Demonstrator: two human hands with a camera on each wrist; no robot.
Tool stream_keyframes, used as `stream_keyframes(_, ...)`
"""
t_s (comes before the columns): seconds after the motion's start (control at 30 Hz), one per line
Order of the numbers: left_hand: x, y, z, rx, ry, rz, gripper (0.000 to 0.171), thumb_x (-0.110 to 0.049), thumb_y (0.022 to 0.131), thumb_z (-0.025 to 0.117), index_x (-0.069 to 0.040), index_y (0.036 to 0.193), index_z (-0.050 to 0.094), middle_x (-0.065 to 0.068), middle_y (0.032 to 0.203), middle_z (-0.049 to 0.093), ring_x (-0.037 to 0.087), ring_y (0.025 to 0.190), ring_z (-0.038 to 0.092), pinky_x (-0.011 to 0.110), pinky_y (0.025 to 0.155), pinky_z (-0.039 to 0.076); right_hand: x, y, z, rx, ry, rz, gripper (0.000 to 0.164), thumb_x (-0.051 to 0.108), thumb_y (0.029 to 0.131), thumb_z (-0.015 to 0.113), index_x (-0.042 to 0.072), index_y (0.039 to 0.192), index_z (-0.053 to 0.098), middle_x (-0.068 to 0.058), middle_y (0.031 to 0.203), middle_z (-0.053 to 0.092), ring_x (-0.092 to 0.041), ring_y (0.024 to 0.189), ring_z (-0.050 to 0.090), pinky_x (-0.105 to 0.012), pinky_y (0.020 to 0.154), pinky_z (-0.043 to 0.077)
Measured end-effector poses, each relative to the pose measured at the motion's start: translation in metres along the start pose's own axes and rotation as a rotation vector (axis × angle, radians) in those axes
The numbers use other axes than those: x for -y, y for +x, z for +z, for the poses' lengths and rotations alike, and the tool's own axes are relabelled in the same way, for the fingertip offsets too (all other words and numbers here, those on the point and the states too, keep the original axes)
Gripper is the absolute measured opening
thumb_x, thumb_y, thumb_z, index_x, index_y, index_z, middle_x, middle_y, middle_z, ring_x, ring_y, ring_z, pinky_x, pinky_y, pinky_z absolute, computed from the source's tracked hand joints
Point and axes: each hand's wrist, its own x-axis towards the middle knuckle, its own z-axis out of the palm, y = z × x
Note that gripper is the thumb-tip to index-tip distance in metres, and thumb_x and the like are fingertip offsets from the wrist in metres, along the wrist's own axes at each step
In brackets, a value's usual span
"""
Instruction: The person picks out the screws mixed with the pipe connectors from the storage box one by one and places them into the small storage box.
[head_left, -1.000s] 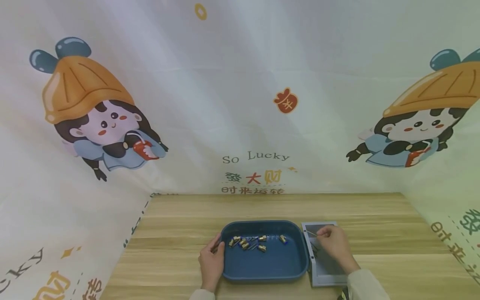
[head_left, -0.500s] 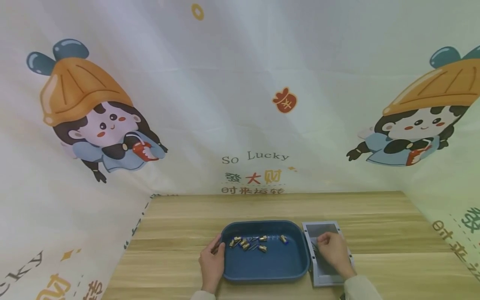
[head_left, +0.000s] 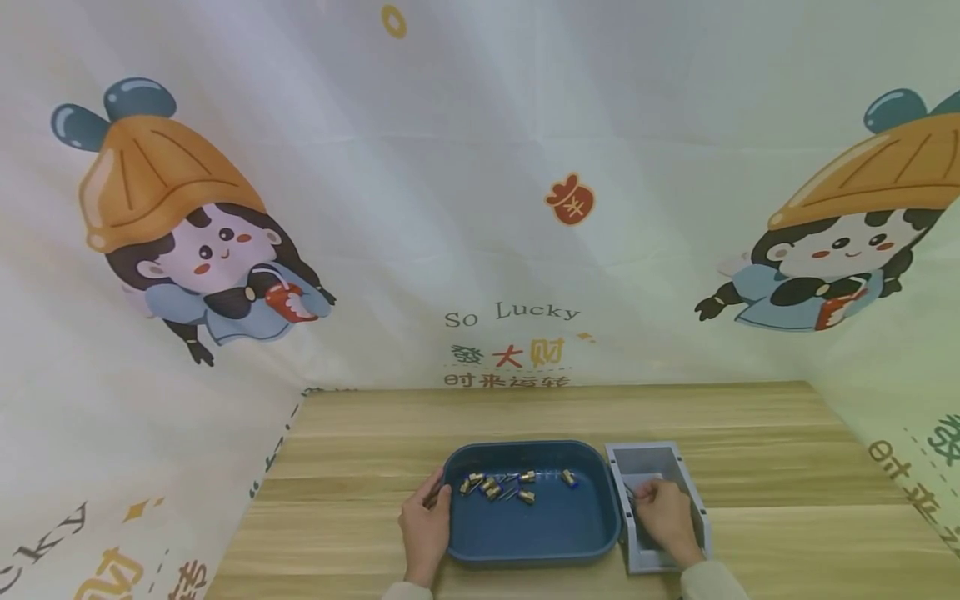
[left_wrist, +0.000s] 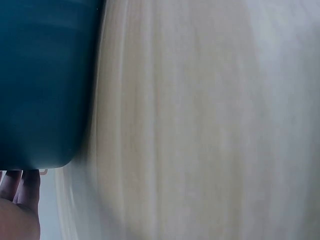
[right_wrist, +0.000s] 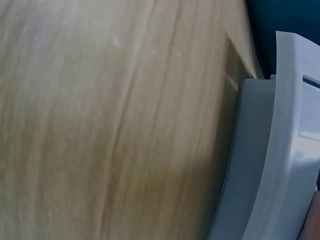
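Left hand: the hand (head_left: 424, 527) rests at the left end of the blue tray (head_left: 543, 529), thumb by the rim and fingers along the outer wall; whether they press flat or clasp, I cannot tell
Right hand: the hand (head_left: 667, 515) is at the grey bin (head_left: 647, 460), thumb and fingertips drawn together; whether they pinch a thin piece, the views do not show
Blue tray: sits flat on the wooden table (head_left: 360, 467); steady light pressure at its end suits it, since a jolt could roll what lies inside
Brass pieces: a loose cluster (head_left: 490, 483) lies toward the tray's far left, with blue parts and thin pins (head_left: 510, 493) among them
Lone brass piece: this one (head_left: 568, 478) lies near the tray's right end, apart from the others
Grey bin: stands just beside the tray's right side
Dark thin pieces: they (head_left: 631, 493) lie along the bin's left side, close to the right fingertips; a low approach and a pinch near one end should separate them best, without pushing down
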Motion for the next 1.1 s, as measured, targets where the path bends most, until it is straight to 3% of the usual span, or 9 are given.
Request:
stream_keyframes(0.67, -0.001, 0.000, 0.000, 0.004, 0.001, 0.001, 0.029, -0.004, 0.089, 0.062, -0.002, 0.117, 0.066, 0.019, 0.113, 0.068, 0.032, 0.098, 0.068, 0.036, 0.081, 0.058, 0.002, -0.001, -0.003, -0.012, -0.010, -0.003, 0.007, 0.000, 0.070, 0.058, -0.001, 0.073, 0.065, -0.007, 0.064, 0.065, -0.012, 0.056, 0.055, -0.028, 0.051, 0.046)
stream_keyframes(0.9, 0.000, 0.001, 0.001, 0.001, 0.012, -0.023, 0.029, -0.006, 0.089, 0.062, -0.004, 0.117, 0.066, 0.016, 0.113, 0.069, 0.030, 0.098, 0.068, 0.035, 0.081, 0.059, 0.008, 0.002, -0.008, 0.000, 0.022, 0.012, 0.010, -0.001, 0.070, 0.059, -0.004, 0.078, 0.065, -0.011, 0.068, 0.067, -0.014, 0.058, 0.058, -0.027, 0.051, 0.048)
stream_keyframes(1.1, -0.001, 0.001, 0.001, 0.002, 0.009, -0.024, 0.029, -0.006, 0.088, 0.062, -0.003, 0.117, 0.066, 0.017, 0.114, 0.068, 0.031, 0.098, 0.068, 0.036, 0.081, 0.059, 0.012, 0.007, -0.014, -0.003, 0.043, -0.024, 0.011, -0.003, 0.072, 0.060, -0.008, 0.081, 0.065, -0.015, 0.071, 0.067, -0.019, 0.061, 0.061, -0.025, 0.052, 0.051)
